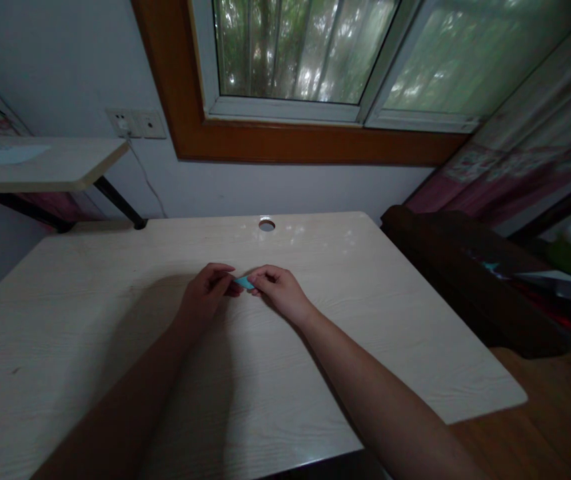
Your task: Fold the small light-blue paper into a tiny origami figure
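The left hand point(210, 285) and the right hand point(279, 290) meet over the middle of a pale, wood-grained bench point(290, 380), with a small turquoise piece point(244, 283) between them. The grip of each hand is closed on this piece: the left thumb and fingers pinch its left end, the right thumb and fingers its right end, so that only a short, flat strip shows in the gap, slanting slightly down toward the right. Whether the piece touches the bench or is held just above it is hard to say. Both forearms reach in from the near edge, and a broad, soft shadow point(135, 327) falls on the bench around the left arm. Beyond the hands, near the far edge, is a round hole point(266, 226) in the bench top. At the far left a raised shelf point(40, 172) stands on black legs point(119, 202), a pale sheet point(5, 154) lying on it. On the wall behind are sockets point(138, 124), from which a thin cable point(145, 177) hangs down. A window point(305, 53) in a brown wooden frame point(285, 143) fills the upper middle, with a curtain point(520, 140) to its right and dark furniture point(465, 293) beside the bench.
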Demonstrator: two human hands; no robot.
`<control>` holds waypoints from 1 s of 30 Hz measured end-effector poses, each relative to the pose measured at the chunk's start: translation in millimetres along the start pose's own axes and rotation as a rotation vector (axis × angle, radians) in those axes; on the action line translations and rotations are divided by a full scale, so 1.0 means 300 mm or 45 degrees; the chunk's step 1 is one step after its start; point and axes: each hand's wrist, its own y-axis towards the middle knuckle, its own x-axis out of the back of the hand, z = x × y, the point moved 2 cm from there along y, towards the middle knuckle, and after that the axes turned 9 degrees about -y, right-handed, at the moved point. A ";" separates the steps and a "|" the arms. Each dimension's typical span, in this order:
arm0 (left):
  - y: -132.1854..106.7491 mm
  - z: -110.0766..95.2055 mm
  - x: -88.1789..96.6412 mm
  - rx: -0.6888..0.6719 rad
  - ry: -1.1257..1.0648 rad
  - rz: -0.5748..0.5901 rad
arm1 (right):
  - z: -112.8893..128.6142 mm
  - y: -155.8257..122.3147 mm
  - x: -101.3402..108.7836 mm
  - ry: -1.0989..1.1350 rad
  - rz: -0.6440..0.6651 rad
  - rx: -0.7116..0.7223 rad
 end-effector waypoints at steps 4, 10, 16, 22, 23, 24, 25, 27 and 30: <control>-0.001 -0.015 -0.003 0.003 -0.002 0.009 | -0.002 0.003 -0.001 0.034 0.000 0.003; -0.002 -0.016 -0.009 0.001 0.112 0.050 | 0.001 0.001 -0.003 0.062 0.018 0.030; 0.001 0.004 0.002 -0.017 0.125 0.028 | 0.028 -0.009 -0.004 0.104 0.047 0.020; 0.002 -0.002 0.003 -0.034 0.166 0.013 | 0.028 -0.014 -0.012 0.033 0.104 0.090; 0.003 -0.003 0.003 -0.043 0.157 0.008 | 0.026 -0.014 -0.014 0.028 0.108 0.099; 0.003 -0.003 0.003 -0.052 0.138 0.002 | 0.024 -0.014 -0.015 0.031 0.109 0.107; 0.003 -0.003 0.003 -0.062 0.111 -0.005 | 0.022 -0.013 -0.016 0.040 0.109 0.116; 0.003 -0.003 0.002 -0.070 0.060 -0.010 | 0.020 -0.012 -0.017 0.071 0.106 0.140; 0.003 -0.003 -0.001 -0.048 0.046 0.008 | 0.023 -0.011 -0.017 0.099 0.117 0.170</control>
